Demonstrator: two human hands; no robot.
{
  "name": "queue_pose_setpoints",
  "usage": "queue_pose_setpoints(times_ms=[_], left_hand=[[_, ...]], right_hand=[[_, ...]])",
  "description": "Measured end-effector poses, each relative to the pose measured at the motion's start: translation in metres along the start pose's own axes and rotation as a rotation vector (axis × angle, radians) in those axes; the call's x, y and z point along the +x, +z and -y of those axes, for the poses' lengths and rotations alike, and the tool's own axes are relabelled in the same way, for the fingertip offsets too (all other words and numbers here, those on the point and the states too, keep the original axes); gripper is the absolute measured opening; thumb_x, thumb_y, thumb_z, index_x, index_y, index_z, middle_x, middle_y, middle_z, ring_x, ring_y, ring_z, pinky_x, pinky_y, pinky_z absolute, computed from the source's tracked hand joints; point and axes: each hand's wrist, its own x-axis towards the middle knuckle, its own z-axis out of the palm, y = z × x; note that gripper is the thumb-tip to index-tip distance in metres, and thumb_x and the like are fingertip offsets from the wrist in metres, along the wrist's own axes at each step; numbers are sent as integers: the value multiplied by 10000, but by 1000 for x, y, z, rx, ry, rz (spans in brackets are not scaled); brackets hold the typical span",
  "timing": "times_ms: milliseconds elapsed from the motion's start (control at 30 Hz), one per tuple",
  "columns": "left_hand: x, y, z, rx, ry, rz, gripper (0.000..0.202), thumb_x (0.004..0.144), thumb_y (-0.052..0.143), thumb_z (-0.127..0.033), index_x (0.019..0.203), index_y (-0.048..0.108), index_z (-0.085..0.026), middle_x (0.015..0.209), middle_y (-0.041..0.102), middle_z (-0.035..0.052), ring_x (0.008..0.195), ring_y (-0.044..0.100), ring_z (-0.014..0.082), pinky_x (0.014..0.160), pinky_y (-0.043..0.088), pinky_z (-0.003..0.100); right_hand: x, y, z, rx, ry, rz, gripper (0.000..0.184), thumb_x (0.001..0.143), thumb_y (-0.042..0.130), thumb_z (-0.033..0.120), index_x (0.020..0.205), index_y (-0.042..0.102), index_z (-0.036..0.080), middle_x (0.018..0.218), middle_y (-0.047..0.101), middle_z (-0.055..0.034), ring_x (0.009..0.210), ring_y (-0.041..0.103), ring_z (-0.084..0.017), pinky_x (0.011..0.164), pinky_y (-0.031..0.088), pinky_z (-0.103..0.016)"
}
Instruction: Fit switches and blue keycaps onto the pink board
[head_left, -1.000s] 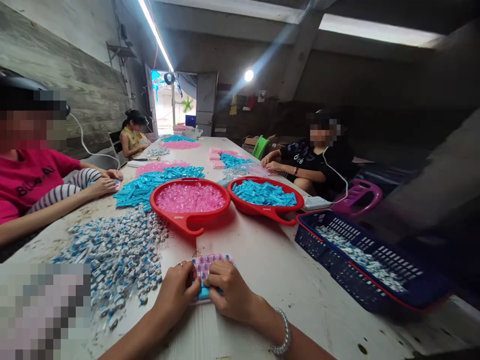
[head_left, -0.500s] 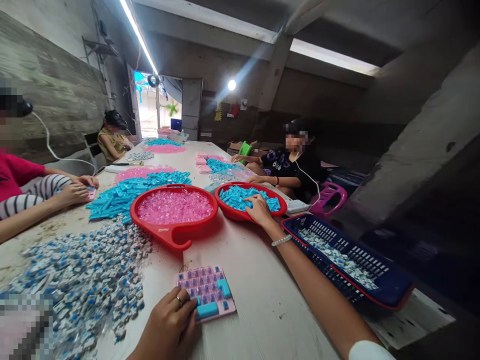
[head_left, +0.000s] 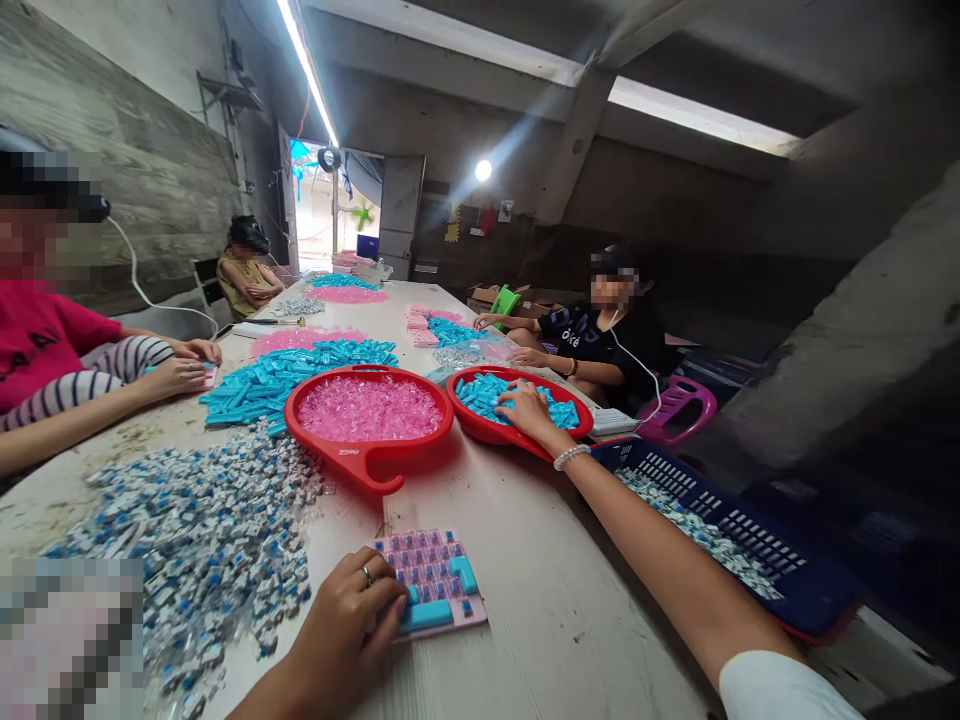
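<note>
Pink keycap block point(head_left: 442, 578) near the near edge of the desk point(head_left: 570, 620), under your left hand point(head_left: 341, 630).
Left fingers point(head_left: 379, 618) together on it; right fingers point(head_left: 517, 405) spread over blue keycaps point(head_left: 480, 392) in a red tray point(head_left: 480, 432). A slip could scatter caps.

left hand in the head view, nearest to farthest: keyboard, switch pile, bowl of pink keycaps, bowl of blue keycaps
1. Small pink keyboard, under the left hand.
2. Switch pile, to its left.
3. Red bowl of pink keycaps, straight ahead.
4. Red bowl of blue keycaps, farther ahead, to the right.
</note>
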Motion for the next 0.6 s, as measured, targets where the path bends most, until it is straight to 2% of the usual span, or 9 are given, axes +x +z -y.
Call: queue_pose_setpoints(times_ms=[33,100,167,200,267,333,433,533,600], left_hand=[[0,-1,1,-23,-16,-40,228,885,424,-171,895,647,-217,822,642,54,805,583,189,720,495,309],[-1,-1,4,-78,-76,-125,231,890,428,-188,992,631,-228,894,649,58,861,588,193,759,498,316],[-3,1,6,-148,-161,-188,258,889,458,-216,1114,582,-242,968,645,57,910,591,191,794,494,321],[-3,3,6,-187,-207,-212,291,882,484,-231,1166,548,-245,991,643,55,924,592,189,807,491,323],[-5,5,6,-267,-283,-238,376,851,546,-258,1223,499,-241,1011,645,49,921,599,185,819,485,323],[-4,5,6,-331,-335,-251,366,828,568,-260,1191,522,-230,990,658,40,873,608,175,794,484,307],[0,2,6,-365,-408,-267,191,829,532,-238,988,632,-203,909,684,32,814,616,165,764,473,281],[5,-3,12,-444,-503,-242,162,807,546,-264,846,681,-182,843,700,40,801,628,177,762,469,281],[8,-5,16,-511,-553,-215,179,773,587,-305,826,694,-172,823,704,45,779,632,183,740,472,278]], right_hand=[[-3,-3,7,40,1,-28,21,684,662,156,668,672,147,988,611,-119,968,533,-277,836,413,-411],[-24,-2,30,123,-11,-64,117,760,594,233,771,658,136,914,639,-108,846,582,-238,768,458,-391],[-64,8,59,259,-62,-25,184,799,563,314,853,631,151,854,664,-70,759,608,-200,700,491,-347],[-91,15,76,362,-104,24,203,805,565,357,859,615,168,832,674,-47,750,623,-184,678,503,-319],[-146,29,107,819,-144,257,225,780,620,380,881,592,181,827,687,-45,764,647,-191,656,517,-306],[-190,40,131,996,-104,368,195,779,639,336,895,573,193,809,687,-30,752,653,-187,647,519,-299],[-221,46,147,860,-189,264,94,800,624,238,888,616,206,855,679,-32,811,629,-192,743,491,-340],[-221,48,146,706,-358,141,88,823,595,185,887,648,214,919,672,-44,893,590,-205,825,444,-381],[-219,49,143,649,-383,121,83,825,599,176,874,656,210,894,663,-44,868,579,-202,793,445,-374]])
